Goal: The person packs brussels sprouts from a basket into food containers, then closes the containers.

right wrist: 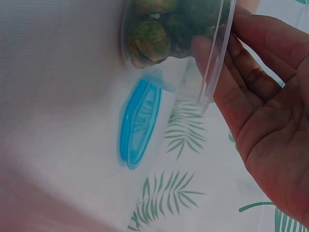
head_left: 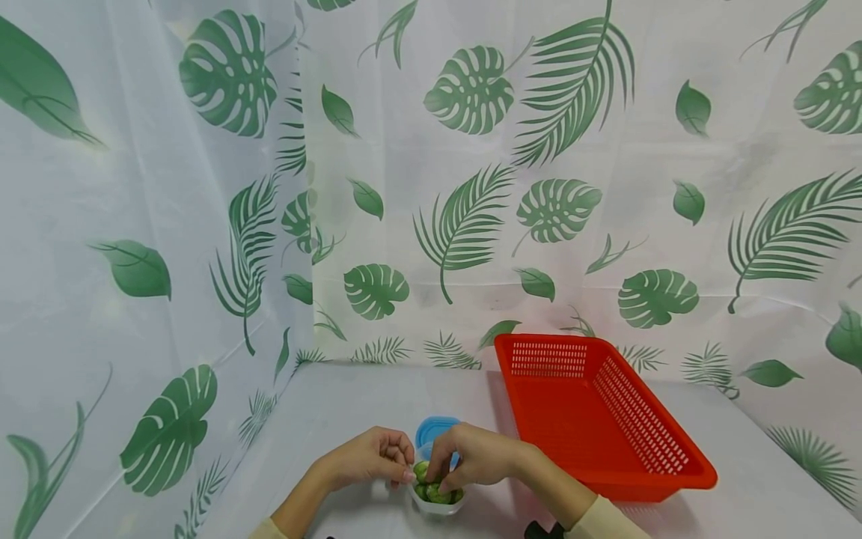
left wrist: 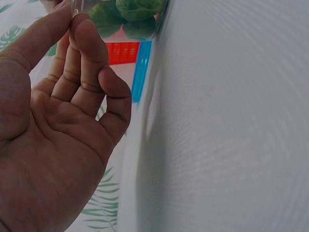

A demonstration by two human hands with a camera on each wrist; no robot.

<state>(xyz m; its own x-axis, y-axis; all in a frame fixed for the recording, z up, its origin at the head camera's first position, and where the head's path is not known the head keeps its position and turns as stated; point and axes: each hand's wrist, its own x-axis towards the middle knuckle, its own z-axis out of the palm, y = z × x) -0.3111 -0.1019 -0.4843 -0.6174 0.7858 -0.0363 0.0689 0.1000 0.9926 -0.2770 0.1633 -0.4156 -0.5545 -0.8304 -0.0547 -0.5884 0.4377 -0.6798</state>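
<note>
A small clear plastic container (head_left: 438, 509) of green Brussels sprouts (head_left: 431, 492) sits on the table, low in the head view. My left hand (head_left: 377, 457) is at its left side, pinching the rim between thumb and index finger; the other fingers curl loosely below, as the left wrist view shows. From the right, my right hand (head_left: 474, 453) reaches down over the rim, with thumb and fingertips around a sprout among the others. One finger (right wrist: 205, 50) shows through the clear wall beside a sprout (right wrist: 148, 41). Just behind the container lies a blue lid (head_left: 434, 429).
A large red plastic basket (head_left: 606, 471) with perforated sides stands to the right, its front close to my right forearm. A white sheet printed with green leaves (head_left: 465, 224) hangs behind and on the left. A dark object (head_left: 542, 530) shows at the bottom edge.
</note>
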